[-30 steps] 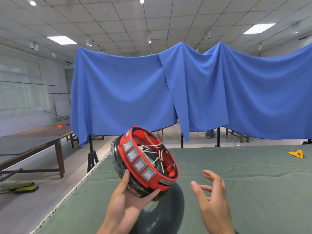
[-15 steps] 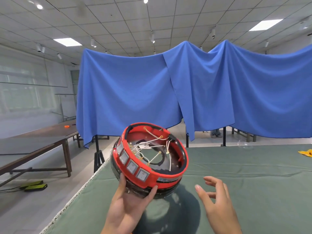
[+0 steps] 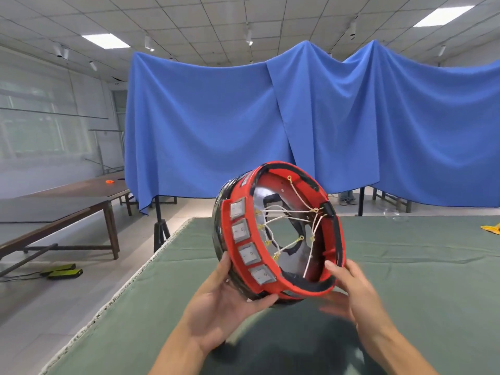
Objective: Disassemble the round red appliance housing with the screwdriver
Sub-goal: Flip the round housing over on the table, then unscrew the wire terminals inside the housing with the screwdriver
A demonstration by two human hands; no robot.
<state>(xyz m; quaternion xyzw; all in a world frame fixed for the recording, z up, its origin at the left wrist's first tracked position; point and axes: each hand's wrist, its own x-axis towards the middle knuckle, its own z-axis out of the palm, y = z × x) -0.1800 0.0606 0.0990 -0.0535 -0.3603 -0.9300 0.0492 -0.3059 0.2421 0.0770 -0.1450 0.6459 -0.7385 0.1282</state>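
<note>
The round housing (image 3: 281, 234) was bright red, with a glossy black part behind the red ring and black trim on its rim. Four grey-white square switches (image 3: 244, 240) stood in a row on its left side, and white cords with yellow ends crossed inside. The table cloth (image 3: 405, 266) was dull green; the far curtain (image 3: 270, 123) was plain blue.

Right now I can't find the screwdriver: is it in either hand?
No, both the left hand and right hand hold only the red housing, lifted above the green table.
</note>
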